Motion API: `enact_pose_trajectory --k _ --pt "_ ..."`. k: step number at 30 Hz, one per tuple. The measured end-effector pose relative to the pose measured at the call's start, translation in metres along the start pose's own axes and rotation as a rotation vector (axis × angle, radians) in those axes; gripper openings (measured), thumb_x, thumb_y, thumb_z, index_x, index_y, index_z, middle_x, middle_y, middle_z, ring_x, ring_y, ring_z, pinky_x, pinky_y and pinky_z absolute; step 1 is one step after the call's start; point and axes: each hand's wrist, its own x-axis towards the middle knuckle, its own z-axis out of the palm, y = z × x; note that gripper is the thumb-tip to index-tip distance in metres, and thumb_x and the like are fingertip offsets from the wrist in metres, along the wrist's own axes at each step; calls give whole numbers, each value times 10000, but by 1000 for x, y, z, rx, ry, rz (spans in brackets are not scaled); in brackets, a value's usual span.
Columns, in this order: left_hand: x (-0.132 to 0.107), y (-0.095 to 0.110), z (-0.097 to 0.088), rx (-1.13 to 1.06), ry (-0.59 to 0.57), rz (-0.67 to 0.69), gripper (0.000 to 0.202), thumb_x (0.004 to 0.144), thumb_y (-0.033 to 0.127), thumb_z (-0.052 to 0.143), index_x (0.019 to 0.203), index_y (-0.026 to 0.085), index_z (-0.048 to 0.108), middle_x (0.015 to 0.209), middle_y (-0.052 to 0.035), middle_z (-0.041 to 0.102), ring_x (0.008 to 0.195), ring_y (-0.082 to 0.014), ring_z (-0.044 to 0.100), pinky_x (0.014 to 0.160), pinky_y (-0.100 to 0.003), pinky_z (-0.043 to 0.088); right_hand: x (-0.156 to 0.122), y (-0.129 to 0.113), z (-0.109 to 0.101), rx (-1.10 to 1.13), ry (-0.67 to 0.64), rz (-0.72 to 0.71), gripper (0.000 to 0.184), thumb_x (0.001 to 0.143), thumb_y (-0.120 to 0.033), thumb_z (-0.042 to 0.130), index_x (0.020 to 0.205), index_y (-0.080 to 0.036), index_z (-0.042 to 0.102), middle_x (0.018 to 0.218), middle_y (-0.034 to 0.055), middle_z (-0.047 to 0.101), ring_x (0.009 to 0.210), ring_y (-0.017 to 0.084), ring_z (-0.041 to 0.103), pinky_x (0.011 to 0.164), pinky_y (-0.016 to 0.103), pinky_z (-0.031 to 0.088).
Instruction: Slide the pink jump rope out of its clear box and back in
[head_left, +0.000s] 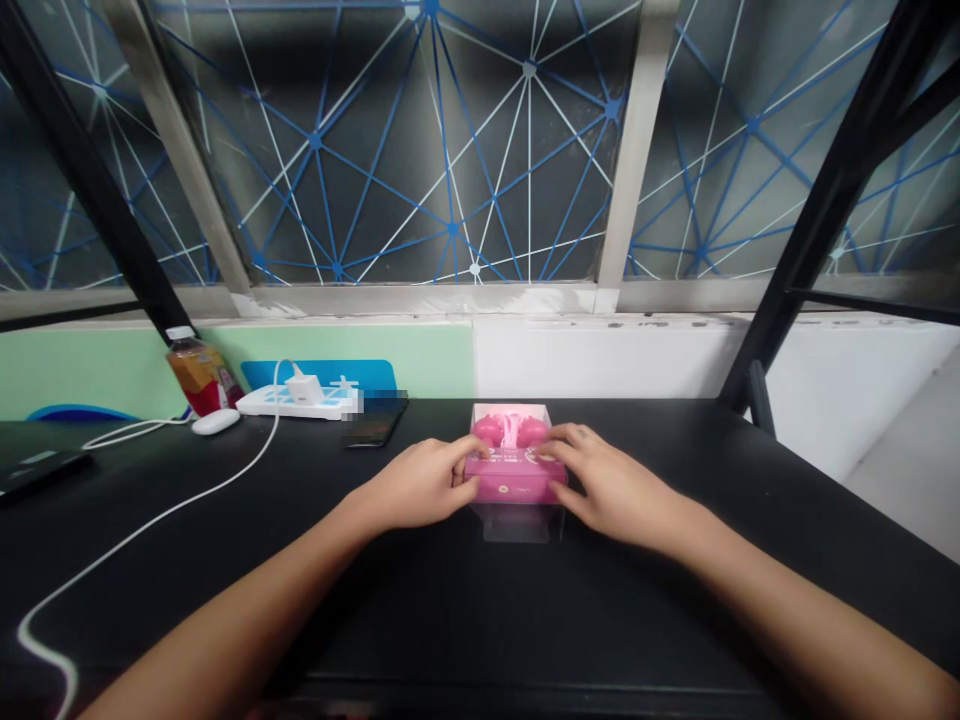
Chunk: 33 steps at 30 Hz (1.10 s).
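A small pink box (513, 472) with clear plastic and pink earphones inside sits on the black desk (480, 600), straight ahead of me. My left hand (420, 485) grips its left side with curled fingers. My right hand (607, 485) holds its right side, fingers laid over the top edge. A clear plastic flap (517, 524) sticks out from under the box toward me.
At the back left stand a drink bottle (196, 372), a white mouse (215, 421), a white power strip (296, 400) with a charger and a white cable (150, 525) trailing to the front left. A dark phone (375, 420) lies near the strip. A black frame post (817, 210) rises at right.
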Motion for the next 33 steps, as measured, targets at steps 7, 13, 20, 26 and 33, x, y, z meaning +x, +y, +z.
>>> enact_pose_trajectory --k 7,13,20,26,33 --pt "5 -6 12 -71 -15 29 393 865 244 503 1254 202 544 703 19 610 597 -126 552 564 -221 355 -7 19 3 51 -60 -13 471 878 -123 513 1336 -233 533 1269 102 584 1144 235 571 975 400 485" --pt "4 -9 19 -46 -20 20 397 903 301 502 1288 215 551 689 16 613 600 -133 562 568 -226 354 -8 19 13 -1 -21 54 309 939 -311 522 1225 -234 609 1198 98 626 1101 250 590 937 430 496" --pt "2 -10 20 -44 4 18 374 937 364 475 1252 195 586 678 8 620 606 -142 579 578 -235 371 -5 10 20 -81 5 62 272 975 -262 426 1140 -204 633 1100 93 665 1036 240 616 871 407 513" --pt "-1 -9 17 -38 8 4 354 946 389 476 1231 216 592 674 17 620 608 -143 579 578 -234 374 -5 6 18 -63 -3 61 249 963 -273 450 1123 -206 628 1073 93 660 991 235 616 845 397 516" --pt "2 -9 16 -82 -5 -2 362 945 409 480 1223 208 596 680 16 628 597 -137 579 567 -229 367 -9 9 9 66 -53 60 396 895 -351 590 1268 -225 547 1249 110 570 1149 256 546 970 427 469"
